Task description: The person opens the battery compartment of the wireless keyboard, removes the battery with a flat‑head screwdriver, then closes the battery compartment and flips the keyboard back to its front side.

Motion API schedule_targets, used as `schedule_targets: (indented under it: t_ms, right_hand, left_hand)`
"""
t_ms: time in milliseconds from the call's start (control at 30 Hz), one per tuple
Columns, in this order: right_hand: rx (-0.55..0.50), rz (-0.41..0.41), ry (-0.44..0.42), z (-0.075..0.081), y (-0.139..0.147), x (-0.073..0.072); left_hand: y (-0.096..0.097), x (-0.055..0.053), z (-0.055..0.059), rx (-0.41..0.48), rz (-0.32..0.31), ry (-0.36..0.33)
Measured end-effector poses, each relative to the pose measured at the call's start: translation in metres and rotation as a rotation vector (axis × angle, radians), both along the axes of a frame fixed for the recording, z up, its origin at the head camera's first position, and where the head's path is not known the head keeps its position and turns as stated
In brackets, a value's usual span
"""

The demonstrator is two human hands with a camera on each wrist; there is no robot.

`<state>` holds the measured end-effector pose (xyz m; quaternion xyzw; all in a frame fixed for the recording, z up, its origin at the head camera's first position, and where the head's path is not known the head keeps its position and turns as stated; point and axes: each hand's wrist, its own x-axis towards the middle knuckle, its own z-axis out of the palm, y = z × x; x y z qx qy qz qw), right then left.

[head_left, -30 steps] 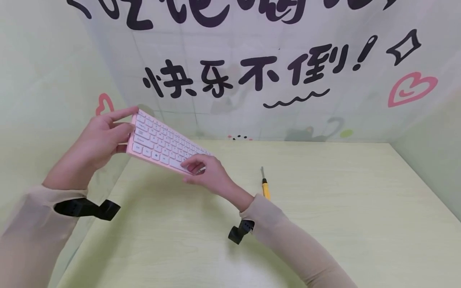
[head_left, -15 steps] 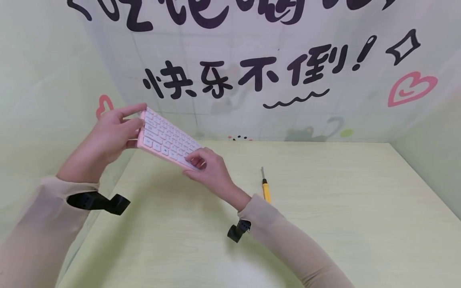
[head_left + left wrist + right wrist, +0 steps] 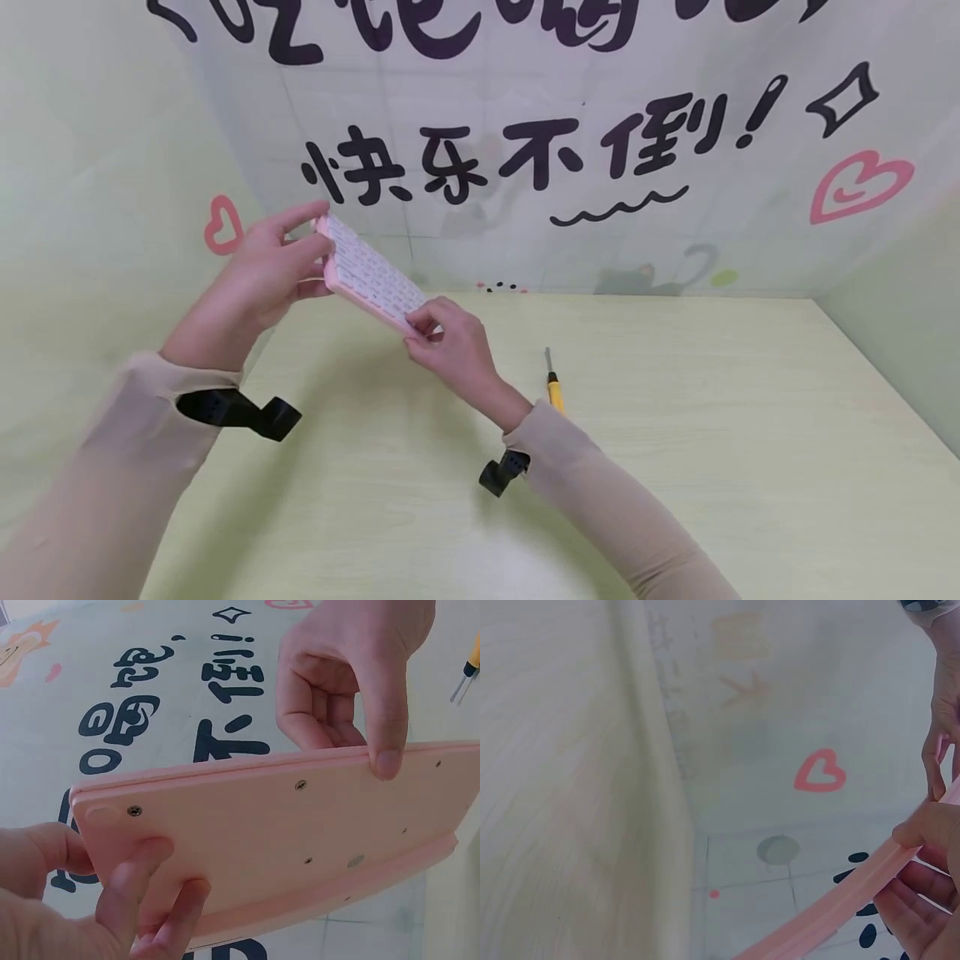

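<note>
A pink keyboard (image 3: pixel 371 271) with white keys is held tilted above the table, its left end higher. My left hand (image 3: pixel 266 271) grips that left end, thumb over the key side. At the lower right end, my right hand (image 3: pixel 459 350) pinches the keyboard between thumb and curled fingers. In the left wrist view, the keyboard's underside (image 3: pixel 247 832) faces the camera and shows several small screws; fingertips of the left hand (image 3: pixel 127 907) press against it. Only a pink edge of the keyboard (image 3: pixel 832 911) shows in the right wrist view, with the right hand (image 3: pixel 930 870) around it.
A screwdriver (image 3: pixel 555 393) with a yellow and black handle lies on the pale wooden table (image 3: pixel 712 433), just beyond the right forearm, which hides part of its handle. Behind the table hangs a white cloth (image 3: pixel 487 92) with black lettering.
My left hand has moved right and slightly up with the keyboard's left end. The keyboard has turned, so its keys look narrower. My right hand has shifted a little right and up.
</note>
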<state>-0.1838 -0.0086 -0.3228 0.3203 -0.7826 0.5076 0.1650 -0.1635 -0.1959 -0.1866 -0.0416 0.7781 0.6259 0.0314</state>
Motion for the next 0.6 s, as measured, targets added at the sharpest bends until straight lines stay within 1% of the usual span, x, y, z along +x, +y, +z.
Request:
schedule_targets:
  t_ms: [100, 233, 433, 600]
  right_hand:
    - [-0.026, -0.006, -0.001, 0.000, 0.001, -0.001]
    - [-0.051, -0.008, -0.001, -0.001, 0.002, -0.001]
    - [-0.073, -0.007, -0.002, -0.001, 0.004, 0.000]
    - [-0.074, -0.019, 0.011, -0.001, 0.005, 0.000]
  left_hand:
    - [0.007, 0.001, 0.001, 0.055, -0.004, 0.021]
    - [0.015, 0.002, 0.002, 0.095, -0.024, 0.061]
    - [0.024, 0.004, 0.000, 0.097, -0.043, 0.117]
    - [0.033, 0.004, -0.002, 0.093, -0.043, 0.154]
